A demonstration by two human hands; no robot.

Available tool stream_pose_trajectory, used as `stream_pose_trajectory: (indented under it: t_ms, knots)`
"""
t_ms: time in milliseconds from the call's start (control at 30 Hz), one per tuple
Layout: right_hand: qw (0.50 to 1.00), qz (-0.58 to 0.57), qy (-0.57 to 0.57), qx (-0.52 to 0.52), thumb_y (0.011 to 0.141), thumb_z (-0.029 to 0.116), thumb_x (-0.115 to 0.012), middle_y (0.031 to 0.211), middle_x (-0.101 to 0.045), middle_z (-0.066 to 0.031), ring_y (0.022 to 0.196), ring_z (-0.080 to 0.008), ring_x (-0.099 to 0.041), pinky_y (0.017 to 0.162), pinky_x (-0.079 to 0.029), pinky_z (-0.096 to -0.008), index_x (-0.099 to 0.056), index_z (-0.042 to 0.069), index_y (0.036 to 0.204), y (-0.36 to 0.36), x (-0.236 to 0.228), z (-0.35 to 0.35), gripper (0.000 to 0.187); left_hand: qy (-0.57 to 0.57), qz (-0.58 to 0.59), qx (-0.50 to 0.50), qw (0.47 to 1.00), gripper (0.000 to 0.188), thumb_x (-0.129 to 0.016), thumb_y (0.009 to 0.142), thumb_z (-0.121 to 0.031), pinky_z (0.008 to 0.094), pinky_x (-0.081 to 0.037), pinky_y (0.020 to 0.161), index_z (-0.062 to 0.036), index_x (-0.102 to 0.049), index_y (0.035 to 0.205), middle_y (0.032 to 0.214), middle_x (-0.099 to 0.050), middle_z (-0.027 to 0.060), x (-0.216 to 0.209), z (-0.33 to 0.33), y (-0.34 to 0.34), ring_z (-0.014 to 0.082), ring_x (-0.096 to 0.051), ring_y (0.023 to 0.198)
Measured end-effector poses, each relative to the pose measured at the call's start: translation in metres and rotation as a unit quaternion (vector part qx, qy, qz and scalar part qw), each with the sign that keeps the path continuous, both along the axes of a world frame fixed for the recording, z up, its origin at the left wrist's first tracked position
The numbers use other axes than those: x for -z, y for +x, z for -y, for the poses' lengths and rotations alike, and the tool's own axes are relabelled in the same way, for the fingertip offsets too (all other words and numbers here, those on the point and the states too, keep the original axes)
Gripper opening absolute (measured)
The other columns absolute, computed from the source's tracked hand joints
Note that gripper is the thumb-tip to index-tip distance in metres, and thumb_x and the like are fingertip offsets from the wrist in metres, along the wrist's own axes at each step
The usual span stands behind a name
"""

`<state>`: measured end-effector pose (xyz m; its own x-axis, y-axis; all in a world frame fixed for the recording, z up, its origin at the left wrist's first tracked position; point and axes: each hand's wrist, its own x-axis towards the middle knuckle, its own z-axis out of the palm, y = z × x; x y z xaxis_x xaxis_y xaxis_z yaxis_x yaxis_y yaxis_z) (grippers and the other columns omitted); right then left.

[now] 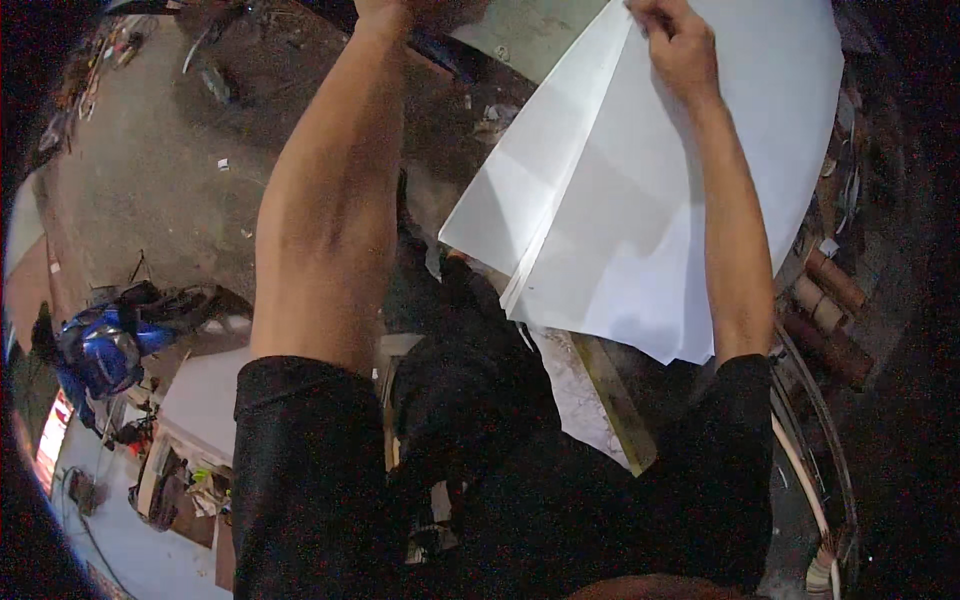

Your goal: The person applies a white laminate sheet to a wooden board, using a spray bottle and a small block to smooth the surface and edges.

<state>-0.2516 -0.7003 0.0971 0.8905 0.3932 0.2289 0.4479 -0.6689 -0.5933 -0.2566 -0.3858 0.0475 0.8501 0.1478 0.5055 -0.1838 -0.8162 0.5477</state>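
Large white paper sheets (620, 240) spread from the upper middle to the right, several layers overlapping, with a narrow folded-looking edge running through them. At the top, my right hand (688, 48) is closed, thumb and fingers pinching the upper edge of a sheet, and its forearm lies across the paper. My left hand (385, 12) reaches up to the top edge of the picture, left of the sheets. Only its wrist and heel show, so its fingers are hidden.
Brown cardboard-like rolls (828, 295) lie at the right, beside long curved rods (800, 465). A blue and black motorcycle (105, 350) stands at the left. Below it is an open box of mixed items (190, 490). Small scraps (223, 164) dot the grey floor.
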Motion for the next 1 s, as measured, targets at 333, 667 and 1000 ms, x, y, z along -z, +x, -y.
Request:
stream_pose_trajectory:
  t_ms: [333, 667, 1000]
  knots:
    - [0.947, -0.074, -0.112, -0.291, 0.076, 0.013, -0.061, 0.089, -0.067, -0.0034, 0.081, -0.0211, -0.06, 0.072, -0.043, -0.0408, -0.07, 0.013, 0.095, -0.276, -0.042, -0.037, 0.022, -0.018, -0.011, -0.018, 1.0, 0.052, -0.06, 0.088, -0.036, 0.0477, -0.042, 0.096, -0.0002, -0.051, 0.124, 0.115, -0.052, 0.0233, 0.006, -0.008, -0.003, 0.0409, -0.051, 0.109]
    - [0.982, 0.003, -0.163, -0.099, 0.09, 0.01, -0.058, 0.089, -0.069, -0.0135, 0.078, -0.0271, -0.064, 0.074, -0.05, -0.0367, -0.066, -0.001, 0.1, -0.002, -0.055, -0.034, 0.017, 0.026, -0.012, 0.011, 1.0, 0.049, -0.056, 0.088, -0.028, 0.05, -0.035, 0.105, 0.0008, -0.049, 0.127, 0.118, -0.05, 0.0226, -0.011, 0.001, -0.008, 0.04, -0.044, 0.118]
    - [0.863, -0.232, -0.352, -0.279, 0.081, 0.009, -0.057, 0.081, -0.064, -0.0121, 0.078, -0.0312, -0.062, 0.075, -0.046, -0.0457, -0.064, 0.009, 0.09, -0.224, -0.061, -0.064, 0.012, 0.02, -0.017, -0.027, 0.999, 0.051, -0.058, 0.089, -0.03, 0.0491, -0.038, 0.103, -0.0049, -0.047, 0.132, 0.124, -0.049, 0.0212, 0.007, -0.006, -0.007, 0.0396, -0.045, 0.119]
